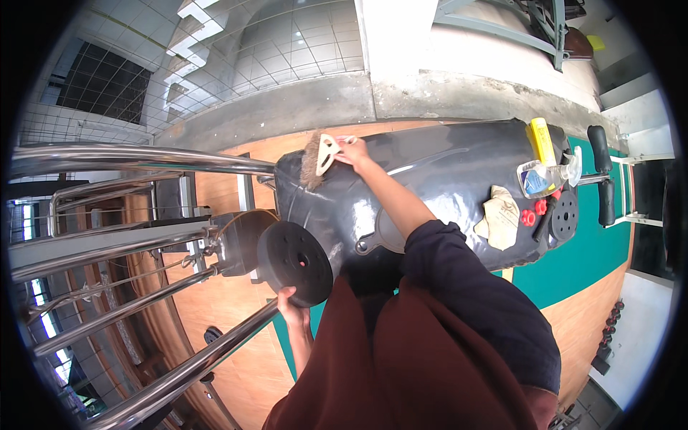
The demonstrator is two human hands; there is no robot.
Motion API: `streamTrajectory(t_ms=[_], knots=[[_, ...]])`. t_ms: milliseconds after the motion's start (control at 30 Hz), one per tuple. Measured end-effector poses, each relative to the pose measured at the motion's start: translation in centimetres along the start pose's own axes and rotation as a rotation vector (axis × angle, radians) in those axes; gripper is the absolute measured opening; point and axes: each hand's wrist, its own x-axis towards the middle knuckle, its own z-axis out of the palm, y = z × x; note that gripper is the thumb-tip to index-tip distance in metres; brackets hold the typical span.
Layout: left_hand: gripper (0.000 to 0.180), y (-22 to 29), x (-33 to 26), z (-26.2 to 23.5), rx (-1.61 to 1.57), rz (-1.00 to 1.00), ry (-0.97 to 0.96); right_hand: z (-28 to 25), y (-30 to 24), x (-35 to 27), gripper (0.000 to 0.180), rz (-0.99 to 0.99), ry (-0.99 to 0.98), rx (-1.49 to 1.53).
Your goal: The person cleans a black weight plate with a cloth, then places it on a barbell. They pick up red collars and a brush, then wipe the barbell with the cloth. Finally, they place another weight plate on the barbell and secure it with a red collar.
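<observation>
My right hand (353, 152) reaches forward and grips the pale wooden handle of a bristle brush (317, 159), whose bristles rest on the far end of a long black padded bench (430, 179). My left hand (292, 304) is low at the near side, with its fingers curled on the rim of a black round weight plate (294, 262) mounted on a bar beside the bench. My dark blue sleeve and maroon garment fill the lower middle of the view.
On the bench's right end lie a crumpled beige cloth (499, 217), a clear spray bottle (545, 175), a yellow can (542, 140), red knobs (534, 213) and a small black plate (565, 215). Chrome bars (136, 161) run along the left. Below are wooden and green floors.
</observation>
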Motion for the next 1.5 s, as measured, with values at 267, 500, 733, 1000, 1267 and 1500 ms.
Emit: streamTrajectory(t_ms=[267, 500, 733, 1000, 1267, 1500], knots=[[0.048, -0.9, 1.2, -2.6, 0.157, -0.032, 0.223, -24.0, -17.6, -0.4, 0.02, -0.192, 0.667, -0.763], [0.053, 0.0, 7.6, 1.0, 0.633, 0.055, -0.03, -21.7, -25.0, -10.0, 0.019, -1.117, 0.83, -1.412], [0.073, -1.0, 14.3, 6.5, 1.463, 0.402, -0.335, -17.1, -17.6, -16.1, 0.02, -1.016, 0.622, -0.535], [0.09, -6.9, 16.4, 8.7, 1.84, 0.401, -0.369, -19.5, -12.1, -26.3, 0.029, -0.884, 0.74, 0.08], [0.092, -8.8, 17.3, 7.1, 1.938, 0.458, -0.471, -22.4, -7.2, -33.9, 0.024, -0.744, 0.731, 0.216], [0.091, -6.9, 16.4, 9.8, 2.084, 0.364, -0.546, -25.9, -4.0, -37.2, 0.034, -0.479, 0.585, 0.444]])
